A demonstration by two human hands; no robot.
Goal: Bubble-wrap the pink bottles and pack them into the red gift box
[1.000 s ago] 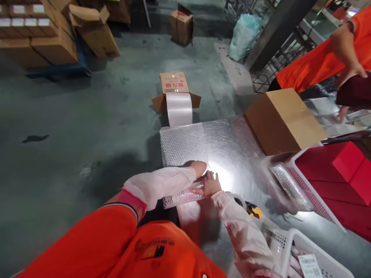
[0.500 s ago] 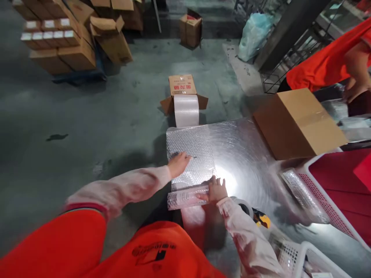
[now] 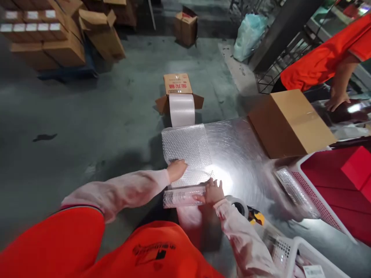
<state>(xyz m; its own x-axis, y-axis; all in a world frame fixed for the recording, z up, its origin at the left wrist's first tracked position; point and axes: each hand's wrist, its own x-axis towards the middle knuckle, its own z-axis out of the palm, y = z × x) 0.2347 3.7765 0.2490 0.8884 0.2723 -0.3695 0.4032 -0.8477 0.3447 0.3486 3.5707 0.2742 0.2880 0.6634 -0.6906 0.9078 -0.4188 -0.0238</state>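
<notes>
My left hand (image 3: 177, 170) is closed in a fist over the bubble wrap sheet (image 3: 188, 144); anything inside it is hidden. The sheet lies on the metal table, with a gap or torn line near its front part. Along the table's near edge lies a long bubble-wrapped package (image 3: 182, 197), its contents unclear. My right hand (image 3: 213, 192) grips that package's right end, thumb across it and fingertips spread beyond it on the sheet's edge. A roll of tape (image 3: 240, 205) and a yellow-and-black tool (image 3: 256, 216) sit beside my right forearm.
Bubble wrap feeds from a carton (image 3: 179, 83) beyond the metal table (image 3: 232, 143). A large cardboard box (image 3: 292, 123), a basket of red boxes (image 3: 315, 200) and a white basket (image 3: 292, 251) stand at right. A co-worker's hand (image 3: 337, 101) is farther back.
My left fist has moved nearer to me along the sheet, and a small dark tip seen by it is out of sight. My right hand stays on the package. The view has shifted slightly.
</notes>
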